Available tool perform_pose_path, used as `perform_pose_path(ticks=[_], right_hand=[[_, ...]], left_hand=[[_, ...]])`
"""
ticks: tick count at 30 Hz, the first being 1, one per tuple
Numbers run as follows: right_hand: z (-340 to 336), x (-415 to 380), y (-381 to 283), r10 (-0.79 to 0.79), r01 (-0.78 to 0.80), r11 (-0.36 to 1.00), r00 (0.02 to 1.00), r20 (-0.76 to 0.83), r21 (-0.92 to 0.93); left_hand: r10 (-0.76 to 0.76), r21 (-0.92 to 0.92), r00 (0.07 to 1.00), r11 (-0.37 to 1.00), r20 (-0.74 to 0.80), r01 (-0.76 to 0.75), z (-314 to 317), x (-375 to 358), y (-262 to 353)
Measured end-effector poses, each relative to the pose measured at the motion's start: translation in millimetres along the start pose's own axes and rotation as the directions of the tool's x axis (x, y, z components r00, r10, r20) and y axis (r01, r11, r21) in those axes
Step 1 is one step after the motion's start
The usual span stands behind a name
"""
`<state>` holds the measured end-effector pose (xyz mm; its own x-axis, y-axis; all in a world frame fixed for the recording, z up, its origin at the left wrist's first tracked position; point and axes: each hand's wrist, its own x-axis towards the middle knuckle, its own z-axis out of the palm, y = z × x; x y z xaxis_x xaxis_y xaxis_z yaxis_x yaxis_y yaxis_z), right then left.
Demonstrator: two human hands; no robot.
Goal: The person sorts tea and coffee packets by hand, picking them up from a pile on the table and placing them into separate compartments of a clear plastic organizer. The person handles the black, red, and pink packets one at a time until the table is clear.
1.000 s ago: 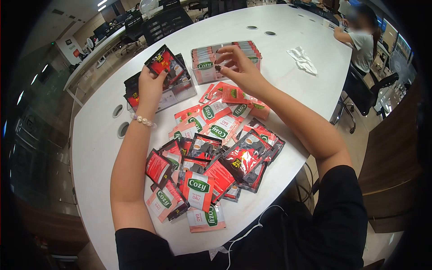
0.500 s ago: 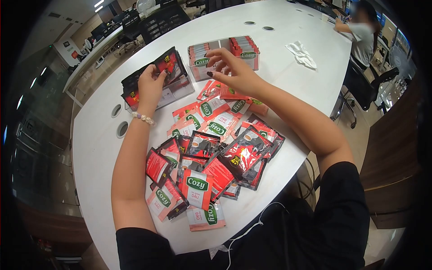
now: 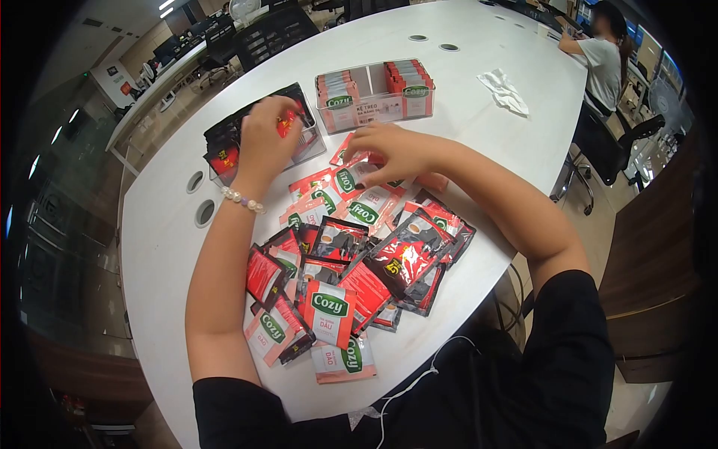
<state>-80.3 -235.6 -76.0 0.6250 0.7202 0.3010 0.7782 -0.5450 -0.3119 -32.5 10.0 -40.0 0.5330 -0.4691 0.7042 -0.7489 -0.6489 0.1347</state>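
My left hand (image 3: pixel 269 138), with a beaded bracelet, reaches to a clear box (image 3: pixel 308 146) of black-and-red coffee sachets (image 3: pixel 223 159). Its fingers curl over a coffee sachet (image 3: pixel 286 123) at the box's right end; the fingertips are partly hidden. My right hand (image 3: pixel 393 148) hovers with its fingers bent and apart, thumb down, over pink Cozy tea sachets (image 3: pixel 366 206). Nothing shows in its grasp. Nearer me lies a mixed pile, with a red Cozy sachet (image 3: pixel 329 307) and a large coffee sachet (image 3: pixel 411 251) on top.
A second clear box (image 3: pixel 378 112) with a divider holds Cozy sachets on both sides. A crumpled tissue (image 3: pixel 503 91) lies on the white table (image 3: pixel 464 142) to the right. At the far right another person (image 3: pixel 604 63) sits. A white cable (image 3: pixel 404 382) hangs in front of me.
My left hand has shifted right along the coffee box, and the sachet under it sits lower. My right hand has come down from in front of the tea box to the tea sachets.
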Motion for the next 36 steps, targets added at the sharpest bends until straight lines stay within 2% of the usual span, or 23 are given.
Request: perform_pose_path(ticks=[1,2,4,5,6,8,9,11,12,15,16,18,19,21,22,25,26,29,30,33,34,36], right_hand=[[-1,0,-4,0.001,-0.001,1.0,1.0,0.025,0.018],[-4,1,-12,0.001,-0.003,0.999,0.999,0.05,0.036],[-5,3,-19,0.02,-0.03,0.994,0.996,0.092,0.109],[-4,4,-21,0.037,-0.054,0.985,0.993,0.11,0.164],[-4,5,-22,0.052,-0.079,0.973,0.99,0.129,0.218],[-5,3,-20,0.006,-0.019,0.976,0.998,0.061,0.217],[-5,2,-19,-0.017,0.011,0.976,1.0,0.026,0.215],[-4,3,-14,0.02,-0.03,0.972,0.999,0.044,0.233],[-5,4,-12,0.039,-0.051,0.969,0.998,0.053,0.241],[-10,4,-11,0.096,-0.096,0.96,0.995,0.015,0.262],[-13,4,-13,0.114,-0.108,0.958,0.993,-0.006,0.266],[-18,2,-18,0.154,-0.135,0.951,0.987,-0.05,0.278],[-16,3,-14,0.158,-0.108,0.931,0.98,-0.117,0.349],[-5,7,1,0.178,-0.04,0.877,0.953,-0.247,0.479],[1,7,3,0.227,-0.04,0.845,0.93,-0.29,0.533],[-8,8,13,0.376,-0.176,0.617,0.922,-0.091,0.767],[-8,8,9,0.37,-0.124,0.605,0.918,-0.14,0.786],[-7,10,4,0.458,-0.1,0.522,0.871,-0.18,0.847],[-7,11,6,0.489,-0.097,0.51,0.85,-0.195,0.854],[-10,11,10,0.483,-0.044,0.605,0.814,-0.322,0.795],[-15,10,1,0.51,-0.033,0.608,0.782,-0.359,0.793],[-15,10,3,0.483,0.051,0.626,0.758,-0.439,0.778]], left_hand=[[-0.041,-0.092,0.98,0.994,0.192,0.059,-9,2,15],[-0.061,-0.17,0.923,0.976,0.38,0.135,-14,3,23],[0.003,-0.273,0.712,0.925,0.702,0.266,-17,1,26],[0.059,-0.3,0.567,0.89,0.822,0.343,-20,1,30],[0.045,-0.241,0.468,0.898,0.882,0.368,-25,0,37],[0.011,-0.114,0.253,0.911,0.967,0.396,-46,2,73],[0.054,-0.139,0.259,0.936,0.964,0.323,-42,-3,72],[0.142,-0.19,0.261,0.967,0.955,0.17,-27,-15,66],[0.129,-0.169,0.235,0.972,0.963,0.161,-23,-18,68],[0.223,-0.257,0.176,0.946,0.959,0.2,-23,-6,67],[0.26,-0.334,0.265,0.898,0.928,0.286,-23,-6,58],[0.229,-0.49,0.588,0.806,0.776,0.332,-18,-4,36],[0.187,-0.569,0.722,0.753,0.666,0.33,-17,-1,30],[-0.063,-0.622,0.881,0.684,0.469,0.38,-19,6,24],[-0.198,-0.653,0.914,0.647,0.354,0.393,-20,9,21],[-0.399,-0.751,0.861,0.448,0.316,0.484,-18,13,11],[-0.446,-0.754,0.841,0.426,0.306,0.5,-16,11,18],[-0.366,-0.746,0.806,0.328,0.465,0.58,-18,8,36],[-0.329,-0.695,0.785,0.367,0.524,0.618,-12,7,29],[-0.353,-0.408,0.868,0.777,0.349,0.48,-3,7,14],[-0.392,-0.207,0.876,0.867,0.279,0.454,-11,7,18],[-0.305,0.172,0.951,0.94,0.045,0.293,-10,1,9]])
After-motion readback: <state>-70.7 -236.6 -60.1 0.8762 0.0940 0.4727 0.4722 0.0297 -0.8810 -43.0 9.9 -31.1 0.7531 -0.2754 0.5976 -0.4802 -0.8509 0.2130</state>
